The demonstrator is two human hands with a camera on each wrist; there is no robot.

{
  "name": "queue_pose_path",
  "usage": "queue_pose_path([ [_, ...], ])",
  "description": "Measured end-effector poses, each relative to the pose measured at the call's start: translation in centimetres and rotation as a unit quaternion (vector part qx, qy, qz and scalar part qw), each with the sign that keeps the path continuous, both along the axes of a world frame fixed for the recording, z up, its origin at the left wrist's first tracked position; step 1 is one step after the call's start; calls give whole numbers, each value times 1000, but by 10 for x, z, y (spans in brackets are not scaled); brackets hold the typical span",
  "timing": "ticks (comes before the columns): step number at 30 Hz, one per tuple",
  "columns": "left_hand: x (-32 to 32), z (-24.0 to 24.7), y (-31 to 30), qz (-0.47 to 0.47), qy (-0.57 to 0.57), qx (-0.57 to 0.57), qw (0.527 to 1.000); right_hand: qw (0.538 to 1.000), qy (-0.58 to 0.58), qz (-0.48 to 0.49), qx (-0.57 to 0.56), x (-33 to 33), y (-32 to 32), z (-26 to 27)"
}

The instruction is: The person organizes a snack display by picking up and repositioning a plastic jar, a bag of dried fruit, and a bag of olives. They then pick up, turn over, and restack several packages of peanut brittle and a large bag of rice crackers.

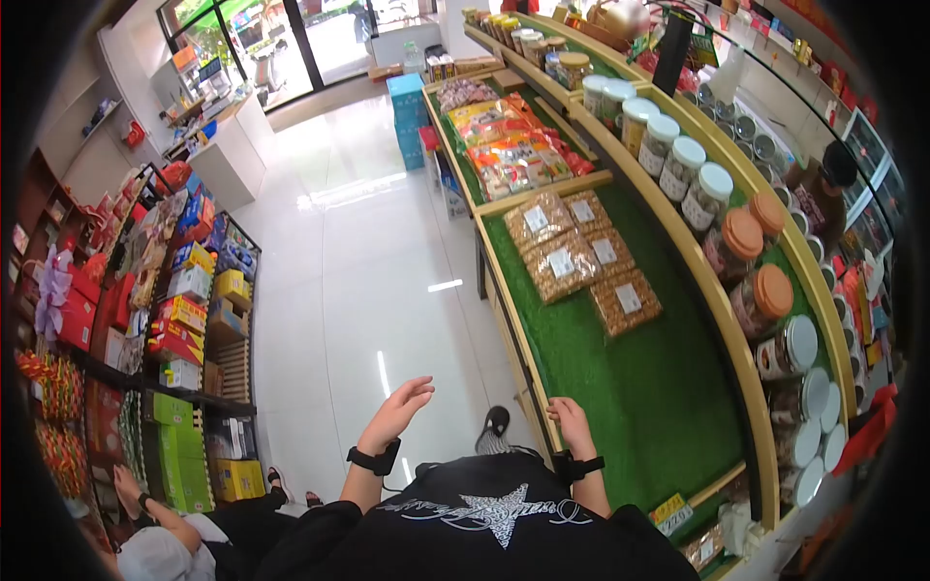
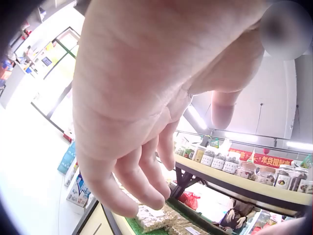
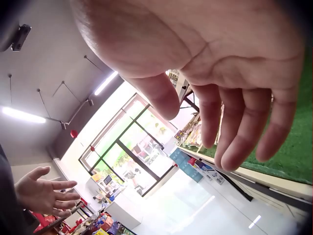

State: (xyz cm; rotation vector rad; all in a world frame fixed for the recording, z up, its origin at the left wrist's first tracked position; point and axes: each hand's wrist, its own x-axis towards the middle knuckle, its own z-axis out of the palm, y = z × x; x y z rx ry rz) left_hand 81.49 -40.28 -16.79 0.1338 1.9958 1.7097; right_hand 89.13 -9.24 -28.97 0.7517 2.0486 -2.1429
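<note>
My left hand (image 1: 395, 414) is held out over the tiled floor, its fingers relaxed and nothing in them. The left wrist view shows its palm and loosely bent fingers (image 2: 128, 186). Close to the wooden edge of the green-lined display shelf (image 1: 620, 407) is my right hand (image 1: 572, 423), also holding nothing. In the right wrist view its fingers (image 3: 239, 132) hang loosely, with the green lining behind them. Several clear packs of a brown, nut-like snack (image 1: 562, 263) with white labels lie on the green lining ahead of the right hand.
Jars with white and orange lids (image 1: 707, 194) line the upper shelf at right. Colourful bags (image 1: 513, 155) lie farther up the display, by blue boxes (image 1: 408, 116). Stocked racks (image 1: 184, 310) stand at left, where another person (image 1: 174, 542) sits low. White floor (image 1: 339, 261) runs toward glass doors.
</note>
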Motion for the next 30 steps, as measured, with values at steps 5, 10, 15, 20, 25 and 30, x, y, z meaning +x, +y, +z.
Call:
queue_pose_path([
  [5,-70,20,27,32,4,2,999,999,10,17,27,-90,36,23],
  [10,-90,-1,40,71,-44,-11,996,998,14,45,43,-111,59,16],
  [15,-127,-16,65,32,-76,-8,997,998,-38,20,34,-103,70,-4],
  [20,-196,-22,102,-68,-57,-21,996,997,-60,-46,6,-99,73,-18],
  [25,-289,-33,156,-212,-48,-23,976,985,-37,-169,10,-126,73,-8],
  [30,-371,-34,224,-347,58,-52,935,946,-53,-300,106,-160,63,-4],
])
